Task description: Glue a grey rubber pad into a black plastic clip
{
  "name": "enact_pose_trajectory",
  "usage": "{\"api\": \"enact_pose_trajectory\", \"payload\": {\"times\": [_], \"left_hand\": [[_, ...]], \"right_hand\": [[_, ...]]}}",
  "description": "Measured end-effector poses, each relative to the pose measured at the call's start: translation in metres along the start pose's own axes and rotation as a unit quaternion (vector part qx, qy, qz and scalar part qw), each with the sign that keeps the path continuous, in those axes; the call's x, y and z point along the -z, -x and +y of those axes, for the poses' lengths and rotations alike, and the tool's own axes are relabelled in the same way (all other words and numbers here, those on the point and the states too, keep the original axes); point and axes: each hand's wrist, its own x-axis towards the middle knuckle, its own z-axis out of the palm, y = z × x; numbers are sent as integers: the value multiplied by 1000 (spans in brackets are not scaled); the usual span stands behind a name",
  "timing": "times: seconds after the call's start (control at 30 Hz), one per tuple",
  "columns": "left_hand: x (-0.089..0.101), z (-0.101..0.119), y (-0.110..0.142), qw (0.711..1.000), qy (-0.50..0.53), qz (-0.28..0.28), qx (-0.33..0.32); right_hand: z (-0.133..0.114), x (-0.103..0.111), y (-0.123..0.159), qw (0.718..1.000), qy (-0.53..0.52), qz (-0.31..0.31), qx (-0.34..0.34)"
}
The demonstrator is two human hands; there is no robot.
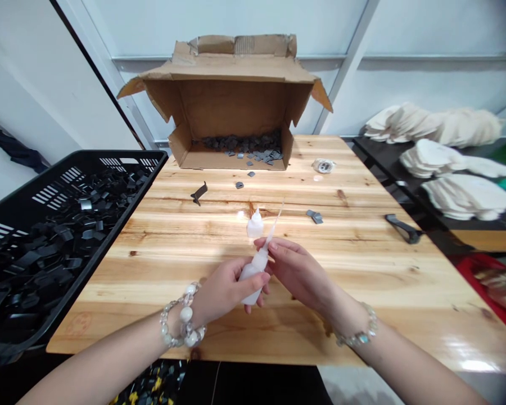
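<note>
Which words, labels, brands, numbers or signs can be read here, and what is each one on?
None can be read.
Faint reddish mark on the wooden table: too blurred to read.
White patch on the black crate: no lettering can be made out.

Beaded bracelets (186,314) on left wrist, slim bracelet with turquoise stone (364,338) on right

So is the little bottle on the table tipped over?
No, the little bottle stands upright on the table, its nozzle pointing up.
</note>
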Motion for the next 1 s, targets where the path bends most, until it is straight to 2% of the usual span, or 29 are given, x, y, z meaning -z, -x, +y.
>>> {"api": "enact_pose_trajectory", "payload": {"times": [0.2,0.4,0.5,0.57,0.63,0.67,0.7,0.87,1.0], "left_hand": [[-4,-2,0,1000,21,-7,-1],[-9,-2,-7,999,36,4,-1],[-14,-7,-6,999,36,7,-5],[-19,-15,-1,1000,18,-14,18],[-24,-25,5,998,-5,-47,46],[-25,-28,7,997,-13,-57,53],[-26,-31,8,997,-16,-54,52],[-15,-24,1,999,-50,-7,13],[8,-6,-7,989,-106,79,-64]], "right_hand": [[1,-1,-2,1000,7,5,1],[6,-8,-3,998,5,61,16],[1,-5,-6,997,1,75,20],[-10,3,-10,990,-9,108,87],[-24,12,-13,966,-23,169,195],[-30,16,-13,954,-19,195,228],[-35,20,-14,950,-12,207,233],[-31,25,-12,953,75,203,213],[-24,27,-13,955,108,199,190]]}}
